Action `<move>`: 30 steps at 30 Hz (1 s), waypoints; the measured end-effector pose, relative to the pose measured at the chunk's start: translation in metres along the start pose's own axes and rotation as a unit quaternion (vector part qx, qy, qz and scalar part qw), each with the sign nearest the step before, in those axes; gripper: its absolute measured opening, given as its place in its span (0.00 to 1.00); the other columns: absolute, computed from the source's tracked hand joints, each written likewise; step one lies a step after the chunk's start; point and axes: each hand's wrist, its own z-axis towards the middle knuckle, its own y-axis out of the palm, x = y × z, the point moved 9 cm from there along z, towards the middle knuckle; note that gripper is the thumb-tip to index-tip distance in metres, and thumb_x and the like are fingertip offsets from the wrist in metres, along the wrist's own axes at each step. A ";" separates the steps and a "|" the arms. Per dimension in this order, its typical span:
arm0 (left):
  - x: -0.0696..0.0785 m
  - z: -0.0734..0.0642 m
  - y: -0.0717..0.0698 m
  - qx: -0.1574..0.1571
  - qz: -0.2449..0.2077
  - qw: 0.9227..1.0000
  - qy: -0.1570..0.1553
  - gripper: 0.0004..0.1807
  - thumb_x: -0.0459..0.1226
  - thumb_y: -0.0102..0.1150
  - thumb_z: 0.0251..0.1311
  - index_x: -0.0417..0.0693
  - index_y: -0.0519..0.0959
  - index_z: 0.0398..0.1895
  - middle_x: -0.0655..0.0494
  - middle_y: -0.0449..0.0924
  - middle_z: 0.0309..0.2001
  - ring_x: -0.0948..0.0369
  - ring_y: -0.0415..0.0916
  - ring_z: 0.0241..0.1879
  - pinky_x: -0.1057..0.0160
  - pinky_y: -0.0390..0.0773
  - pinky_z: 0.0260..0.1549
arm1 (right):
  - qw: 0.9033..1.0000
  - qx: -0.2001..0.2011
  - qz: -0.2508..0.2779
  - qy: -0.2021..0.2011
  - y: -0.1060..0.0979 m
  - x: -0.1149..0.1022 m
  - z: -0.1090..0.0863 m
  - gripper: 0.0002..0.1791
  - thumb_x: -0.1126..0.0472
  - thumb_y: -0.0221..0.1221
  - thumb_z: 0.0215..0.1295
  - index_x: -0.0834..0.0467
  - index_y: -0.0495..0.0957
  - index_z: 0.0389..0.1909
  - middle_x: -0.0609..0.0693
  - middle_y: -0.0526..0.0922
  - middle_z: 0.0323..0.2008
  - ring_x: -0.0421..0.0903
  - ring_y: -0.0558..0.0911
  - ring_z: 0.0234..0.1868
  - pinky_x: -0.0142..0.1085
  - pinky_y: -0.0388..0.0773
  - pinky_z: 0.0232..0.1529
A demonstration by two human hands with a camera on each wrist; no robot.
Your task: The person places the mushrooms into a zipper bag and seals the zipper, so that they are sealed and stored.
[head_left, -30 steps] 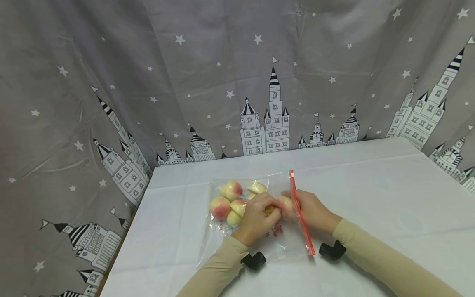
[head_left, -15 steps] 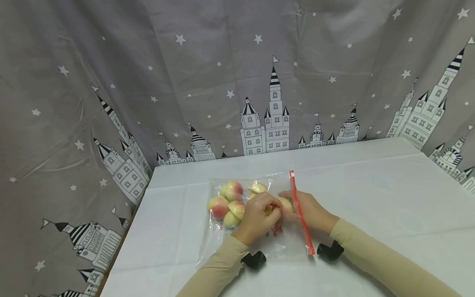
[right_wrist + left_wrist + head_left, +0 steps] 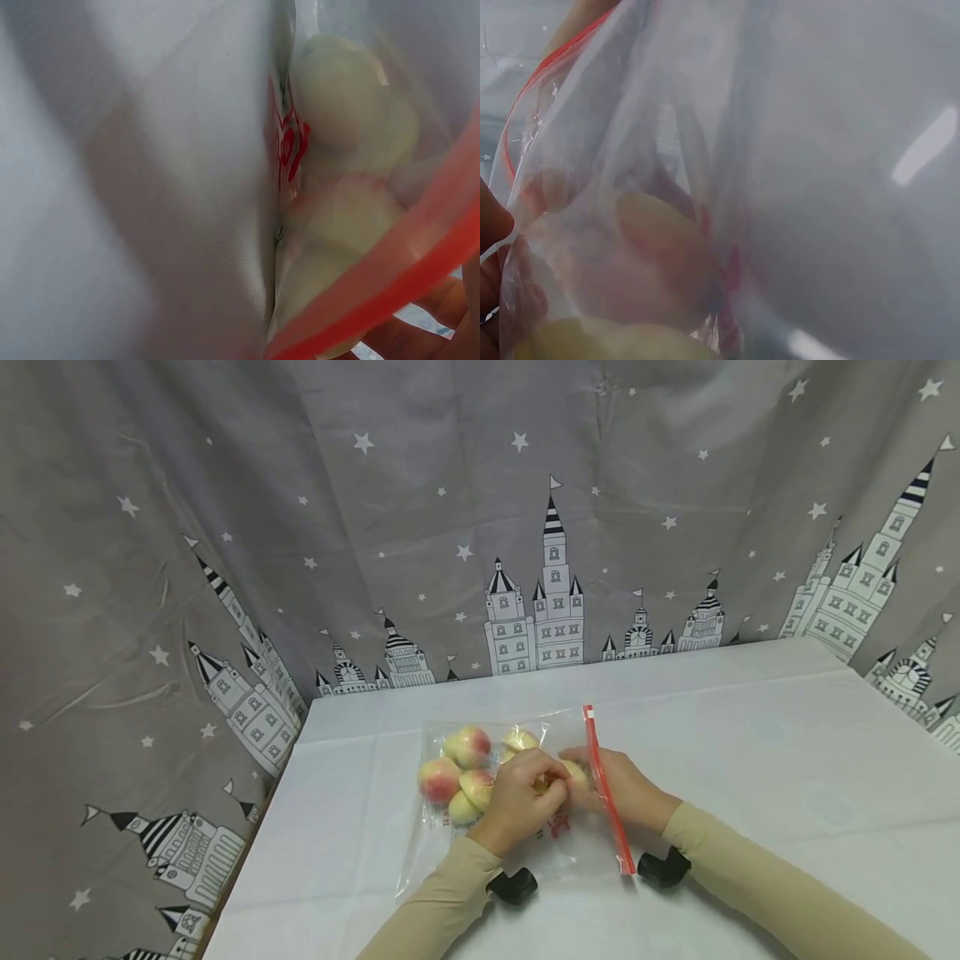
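A clear zip bag (image 3: 555,852) with a red zip strip (image 3: 607,793) lies on the table, holding several yellow-and-red peaches (image 3: 439,780). My left hand (image 3: 521,793) pinches the bag's film near its middle, with its fingertips at the edge of the left wrist view. Past the zip strip reaches my right hand (image 3: 633,785), its fingers seen through the film and curled round a peach (image 3: 576,777). In the right wrist view, pale fruits (image 3: 337,97) show blurred inside the bag, and fingers (image 3: 442,300) appear below the red strip.
The table (image 3: 750,760) has a white cover. Behind it hangs a grey curtain (image 3: 420,527) printed with castles and stars. A black wrist mount (image 3: 513,887) sits under the left sleeve and another black mount (image 3: 663,868) under the right.
My right hand has edged slightly left with the peach. The peaches at the bag's left side have shifted a little left. My left hand stays in place.
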 end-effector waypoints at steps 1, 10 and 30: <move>0.000 0.000 0.000 0.001 -0.001 1.000 0.001 0.05 0.29 0.62 0.48 0.47 0.84 0.27 0.58 0.81 0.24 0.61 0.75 0.27 0.77 0.70 0.32 | 1.000 -0.002 0.006 0.002 0.000 0.000 0.000 0.28 0.56 0.69 0.60 0.65 0.78 0.59 0.57 0.86 0.49 0.44 0.78 0.43 0.30 0.75 0.43; 0.003 0.002 -0.002 0.006 0.008 1.000 0.017 0.05 0.29 0.61 0.48 0.47 0.84 0.27 0.57 0.81 0.25 0.63 0.73 0.27 0.78 0.70 0.31 | 0.998 -0.001 0.055 -0.023 0.002 -0.004 0.000 0.27 0.60 0.69 0.59 0.65 0.78 0.59 0.56 0.87 0.48 0.39 0.77 0.42 0.31 0.76 0.46; 0.008 0.004 -0.006 0.006 0.001 1.000 0.012 0.07 0.29 0.59 0.48 0.47 0.85 0.27 0.57 0.81 0.25 0.63 0.73 0.27 0.78 0.70 0.32 | 0.998 0.008 0.034 -0.051 0.015 -0.019 0.004 0.22 0.64 0.68 0.56 0.62 0.80 0.53 0.53 0.88 0.46 0.36 0.80 0.44 0.33 0.79 0.51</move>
